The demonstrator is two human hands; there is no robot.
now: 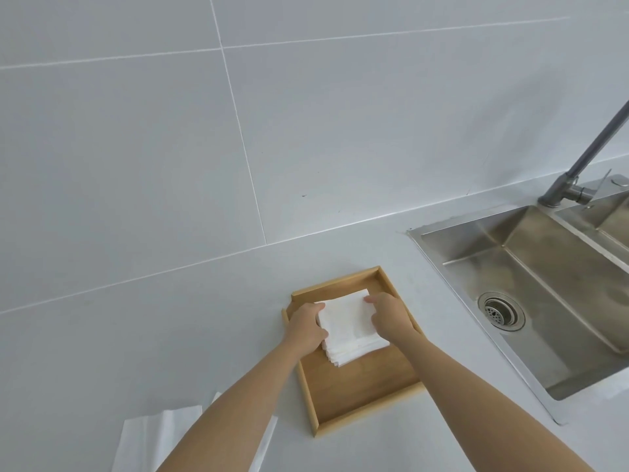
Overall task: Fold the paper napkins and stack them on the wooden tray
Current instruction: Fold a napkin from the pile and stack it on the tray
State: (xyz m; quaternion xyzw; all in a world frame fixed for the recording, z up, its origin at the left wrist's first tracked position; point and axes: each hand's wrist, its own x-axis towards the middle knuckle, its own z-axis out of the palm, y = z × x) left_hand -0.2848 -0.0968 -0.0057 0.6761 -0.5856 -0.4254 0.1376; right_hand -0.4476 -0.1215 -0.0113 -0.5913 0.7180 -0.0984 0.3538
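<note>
My left hand (306,327) & right hand (391,316) clamp the napkin stack (354,327) from both sides, in the wooden tray (360,396), far half. Near edges look fanned; uneven squeeze could skew it.

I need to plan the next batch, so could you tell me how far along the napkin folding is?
Done: a stack of folded napkins already sits in the far half of the wooden tray. In hand: the left hand and right hand hold the stack's two sides, apparently squaring or setting down the top one. Left: unfolded napkins lie on the counter near the left forearm, not yet folded.
</note>
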